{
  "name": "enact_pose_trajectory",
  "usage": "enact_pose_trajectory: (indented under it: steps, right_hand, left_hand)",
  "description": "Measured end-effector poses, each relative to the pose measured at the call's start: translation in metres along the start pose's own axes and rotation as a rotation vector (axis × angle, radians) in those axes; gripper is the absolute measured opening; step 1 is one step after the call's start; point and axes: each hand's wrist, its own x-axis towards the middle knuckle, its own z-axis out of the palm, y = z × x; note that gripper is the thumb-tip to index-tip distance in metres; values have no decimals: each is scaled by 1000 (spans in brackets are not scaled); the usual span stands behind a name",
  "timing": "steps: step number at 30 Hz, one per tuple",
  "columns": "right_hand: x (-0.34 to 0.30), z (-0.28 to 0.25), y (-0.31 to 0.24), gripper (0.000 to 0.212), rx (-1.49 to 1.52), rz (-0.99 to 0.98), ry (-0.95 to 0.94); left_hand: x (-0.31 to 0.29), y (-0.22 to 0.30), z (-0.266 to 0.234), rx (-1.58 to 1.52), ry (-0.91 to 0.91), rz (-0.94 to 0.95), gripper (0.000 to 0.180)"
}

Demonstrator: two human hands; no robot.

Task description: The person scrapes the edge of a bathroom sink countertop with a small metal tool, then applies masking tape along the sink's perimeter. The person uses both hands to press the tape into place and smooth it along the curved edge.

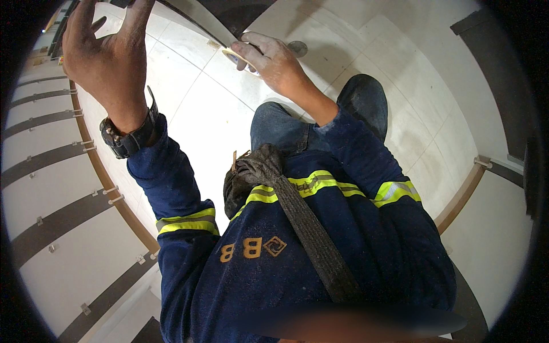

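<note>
My right hand (277, 66) is closed around a roll of pale tape (233, 55), with white dust on its fingers. The roll sits against the lower end of a pale panel with a dark edge (186, 18). At the upper left, my left hand (108, 71) is raised with thumb and fingers spread apart. Some of its fingertips run out of the picture or lie against dark things at the top, so what they touch is unclear. A dark watch (128, 137) is on my left wrist.
Below me is a white tiled floor (194, 114) with a round drain cover (297, 49). Along the left stand white panels with dark bands (57, 154) and small clips. A white wall with a dark band (492, 74) is at the right. A dark strap and pouch (251, 171) hang across my chest.
</note>
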Motion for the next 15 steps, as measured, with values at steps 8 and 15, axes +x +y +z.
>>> enact_pose_trajectory:
  steps: [8, 15]
  right_hand:
    - [-3, -3, -1, 55, 25, 0, -1]
    - [-2, -2, -3, 48, -36, 1, 0]
  left_hand:
    - [4, 10, -2, -41, 0, -58, 44]
    - [2, 1, 2, -45, 40, -3, 42]
